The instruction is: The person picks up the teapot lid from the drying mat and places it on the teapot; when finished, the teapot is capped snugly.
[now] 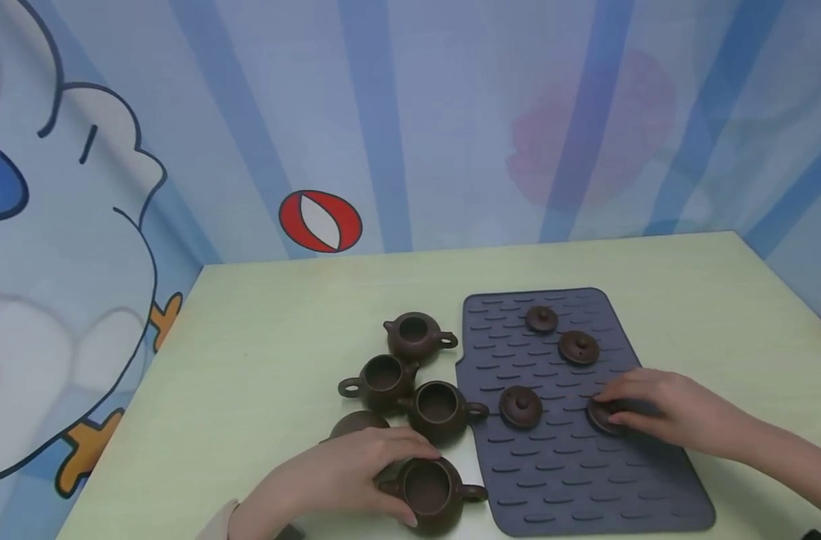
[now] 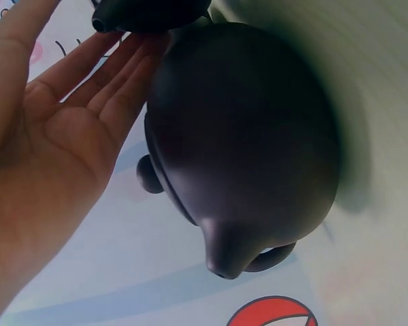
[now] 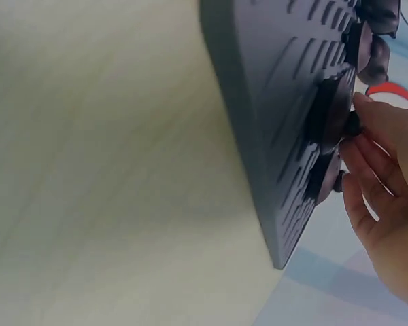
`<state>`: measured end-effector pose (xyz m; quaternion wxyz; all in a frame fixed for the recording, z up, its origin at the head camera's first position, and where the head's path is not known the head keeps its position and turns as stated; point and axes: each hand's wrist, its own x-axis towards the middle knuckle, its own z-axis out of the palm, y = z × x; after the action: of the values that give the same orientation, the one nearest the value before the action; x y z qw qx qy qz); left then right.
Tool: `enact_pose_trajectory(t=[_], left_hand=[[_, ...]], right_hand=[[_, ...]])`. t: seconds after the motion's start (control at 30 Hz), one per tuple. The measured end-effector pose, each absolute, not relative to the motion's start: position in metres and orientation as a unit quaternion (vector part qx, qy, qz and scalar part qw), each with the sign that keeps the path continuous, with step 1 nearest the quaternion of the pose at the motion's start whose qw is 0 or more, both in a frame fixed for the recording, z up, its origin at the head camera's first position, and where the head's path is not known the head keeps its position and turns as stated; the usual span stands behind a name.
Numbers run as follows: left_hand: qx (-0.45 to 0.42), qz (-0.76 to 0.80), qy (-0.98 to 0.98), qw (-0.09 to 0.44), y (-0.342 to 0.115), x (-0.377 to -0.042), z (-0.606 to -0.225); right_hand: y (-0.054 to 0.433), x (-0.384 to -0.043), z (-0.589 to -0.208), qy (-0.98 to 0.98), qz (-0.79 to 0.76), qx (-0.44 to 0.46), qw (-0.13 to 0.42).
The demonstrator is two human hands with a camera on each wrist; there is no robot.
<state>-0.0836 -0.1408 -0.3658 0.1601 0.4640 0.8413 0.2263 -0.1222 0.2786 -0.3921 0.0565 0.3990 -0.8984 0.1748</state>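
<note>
My left hand point(image 1: 356, 469) holds a small dark brown lidless teapot point(image 1: 439, 517) at the front, with thumb and fingers on opposite sides of its body. In the left wrist view, that teapot point(image 2: 149, 15) shows at the fingertips. A lidded teapot point(image 2: 245, 136) looms beside the hand; in the head view, the left hand partly covers it. On the grey mat point(image 1: 539, 480), my right hand point(image 1: 681, 412) pinches a round brown lid point(image 1: 598, 418) by its knob. The right wrist view shows thumb and fingers at the knob of this lid point(image 3: 338, 115).
Three lidless teapots, at the back point(image 1: 410, 349), left point(image 1: 380, 394) and middle point(image 1: 440, 429), stand close together left of the mat. Three other lids lie on the mat: one at the back point(image 1: 542, 319), one behind the right hand point(image 1: 578, 348), one left point(image 1: 520, 409).
</note>
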Motion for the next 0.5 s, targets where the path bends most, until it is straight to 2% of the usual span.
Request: enact_pose_trajectory(t=[0.5], left_hand=[[0.46, 0.237, 0.838, 0.174, -0.137, -0.083, -0.365]], right_hand=[[0.287, -0.118, -0.404, -0.904, 0.189, 0.366, 0.116]])
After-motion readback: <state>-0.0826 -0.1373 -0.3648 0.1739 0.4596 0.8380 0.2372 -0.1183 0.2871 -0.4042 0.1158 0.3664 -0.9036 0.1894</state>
